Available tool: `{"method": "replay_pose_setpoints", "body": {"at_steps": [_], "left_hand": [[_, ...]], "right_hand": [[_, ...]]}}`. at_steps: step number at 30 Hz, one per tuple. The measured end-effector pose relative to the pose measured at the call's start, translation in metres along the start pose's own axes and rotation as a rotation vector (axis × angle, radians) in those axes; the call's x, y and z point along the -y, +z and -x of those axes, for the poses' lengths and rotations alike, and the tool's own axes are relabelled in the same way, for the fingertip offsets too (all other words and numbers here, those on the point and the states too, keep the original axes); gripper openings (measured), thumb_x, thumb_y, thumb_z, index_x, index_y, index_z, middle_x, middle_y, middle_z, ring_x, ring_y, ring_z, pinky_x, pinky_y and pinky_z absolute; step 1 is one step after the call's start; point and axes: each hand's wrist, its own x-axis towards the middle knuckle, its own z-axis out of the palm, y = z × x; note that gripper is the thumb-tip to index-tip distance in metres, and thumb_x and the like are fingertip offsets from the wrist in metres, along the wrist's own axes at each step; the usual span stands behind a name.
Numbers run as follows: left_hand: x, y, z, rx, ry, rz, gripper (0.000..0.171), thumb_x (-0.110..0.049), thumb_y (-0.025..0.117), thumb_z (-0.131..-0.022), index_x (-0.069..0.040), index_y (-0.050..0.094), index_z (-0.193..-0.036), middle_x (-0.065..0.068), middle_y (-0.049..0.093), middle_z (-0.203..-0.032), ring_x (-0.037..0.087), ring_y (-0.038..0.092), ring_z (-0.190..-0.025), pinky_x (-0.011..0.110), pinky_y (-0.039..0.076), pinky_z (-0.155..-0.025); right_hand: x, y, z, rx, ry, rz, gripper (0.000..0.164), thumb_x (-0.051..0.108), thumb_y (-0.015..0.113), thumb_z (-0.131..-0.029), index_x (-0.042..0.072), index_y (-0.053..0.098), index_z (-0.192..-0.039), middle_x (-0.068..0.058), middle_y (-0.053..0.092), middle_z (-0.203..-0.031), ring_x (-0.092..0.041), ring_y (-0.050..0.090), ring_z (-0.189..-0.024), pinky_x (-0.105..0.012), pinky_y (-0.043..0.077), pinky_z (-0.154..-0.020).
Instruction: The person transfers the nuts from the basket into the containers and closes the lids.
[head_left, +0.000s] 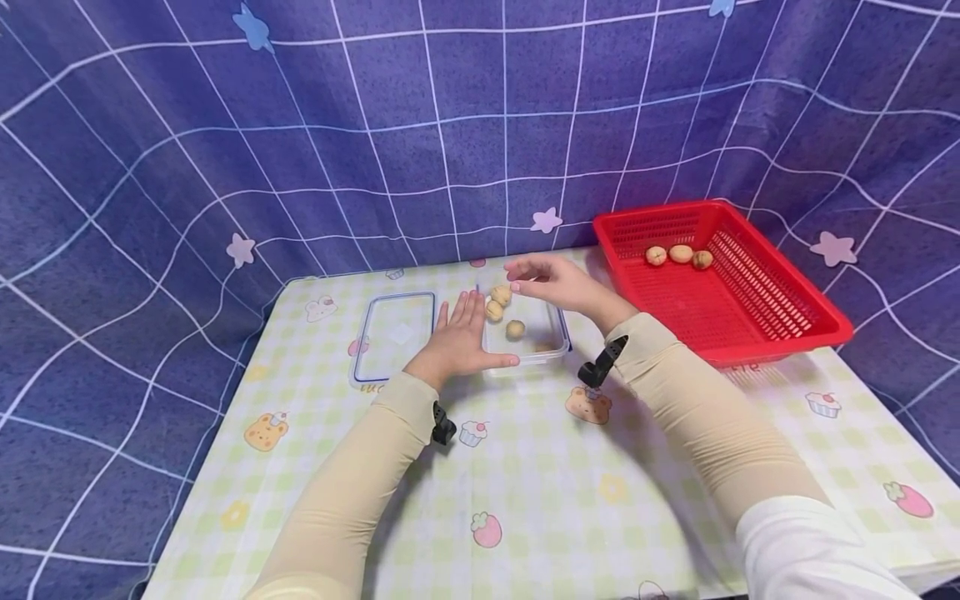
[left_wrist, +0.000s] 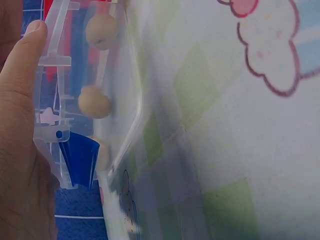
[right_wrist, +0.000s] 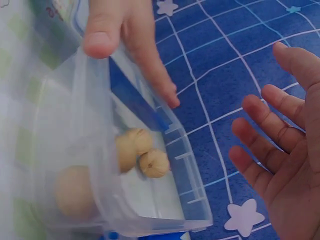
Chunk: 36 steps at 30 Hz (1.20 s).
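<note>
A clear plastic food box (head_left: 525, 357) with blue clips holds several walnuts (head_left: 515, 330). Its left side is touched by my left hand (head_left: 459, 340), whose fingers point away from me while the thumb lies along the front rim. In the left wrist view, the thumb (left_wrist: 22, 65) shows beside the box wall and a blue clip (left_wrist: 80, 160). Over the box's far right part hovers my right hand (head_left: 558, 283), with nothing held. From the right wrist view, the right hand's fingers (right_wrist: 260, 145) are loosely bent and apart from the box.
To the left lies a clear lid (head_left: 397, 337) with a blue seal. A red plastic basket (head_left: 750, 333) stands at the right with 3 walnuts (head_left: 681, 254) near its back. A checked cloth (head_left: 540, 500) covers the table, and a blue curtain (head_left: 465, 133) hangs behind.
</note>
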Motion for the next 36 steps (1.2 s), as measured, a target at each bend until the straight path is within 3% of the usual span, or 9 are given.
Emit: {"method": "replay_pose_setpoints", "body": {"at_steps": [6,10,15,26,31,36], "left_hand": [[0.0,0.001,-0.001,-0.008,-0.001,-0.003,0.136,-0.093,0.046,-0.075,0.003,0.001,-0.16,0.017,-0.008,-0.167,0.031,-0.006,-0.156,0.055,-0.005,-0.123],[0.001,0.002,-0.001,-0.001,-0.004,0.003,0.137,-0.095,0.044,-0.075,0.001,-0.003,-0.16,0.017,-0.01,-0.167,0.03,-0.009,-0.155,0.054,-0.008,-0.123],[0.001,0.003,-0.002,-0.005,-0.001,-0.001,0.137,-0.096,0.042,-0.074,0.0,-0.006,-0.16,0.017,-0.011,-0.167,0.03,-0.011,-0.155,0.054,-0.007,-0.123],[0.005,0.006,-0.001,-0.01,-0.008,0.007,0.135,-0.094,0.044,-0.075,0.0,-0.003,-0.161,0.016,-0.011,-0.167,0.03,-0.01,-0.155,0.054,-0.007,-0.123],[0.005,0.006,-0.001,-0.006,-0.011,0.02,0.136,-0.095,0.044,-0.074,-0.002,-0.006,-0.16,0.015,-0.011,-0.167,0.03,-0.01,-0.155,0.052,-0.011,-0.123],[0.004,0.005,-0.002,-0.005,-0.014,0.029,0.135,-0.093,0.046,-0.075,-0.003,-0.007,-0.16,0.014,-0.011,-0.167,0.028,-0.012,-0.155,0.049,-0.016,-0.121]], "right_hand": [[0.009,-0.016,-0.001,-0.029,-0.032,-0.031,0.037,0.003,0.066,-0.096,-0.008,0.061,-0.132,-0.026,0.069,-0.118,-0.035,0.065,-0.105,-0.033,0.051,-0.089],[0.011,-0.031,-0.003,-0.058,-0.022,-0.007,0.036,0.005,0.066,-0.097,-0.005,0.062,-0.132,-0.023,0.069,-0.118,-0.024,0.066,-0.102,-0.023,0.051,-0.086],[0.01,-0.055,0.0,-0.13,0.006,-0.048,0.035,0.008,0.067,-0.097,-0.003,0.064,-0.13,-0.019,0.07,-0.117,-0.011,0.067,-0.099,-0.021,0.052,-0.088],[-0.004,-0.106,0.016,-0.249,0.081,-0.072,0.036,0.01,0.068,-0.097,-0.002,0.063,-0.13,0.005,0.072,-0.107,-0.005,0.067,-0.098,-0.017,0.053,-0.081],[-0.011,-0.122,0.024,-0.277,0.052,-0.15,0.041,0.004,0.069,-0.095,0.003,0.06,-0.134,0.002,0.071,-0.115,-0.008,0.068,-0.104,-0.016,0.053,-0.087],[-0.019,-0.134,0.031,-0.285,0.014,-0.268,0.062,-0.009,0.068,-0.09,0.012,0.05,-0.146,-0.005,0.06,-0.133,-0.012,0.062,-0.117,-0.017,0.054,-0.089]]}}
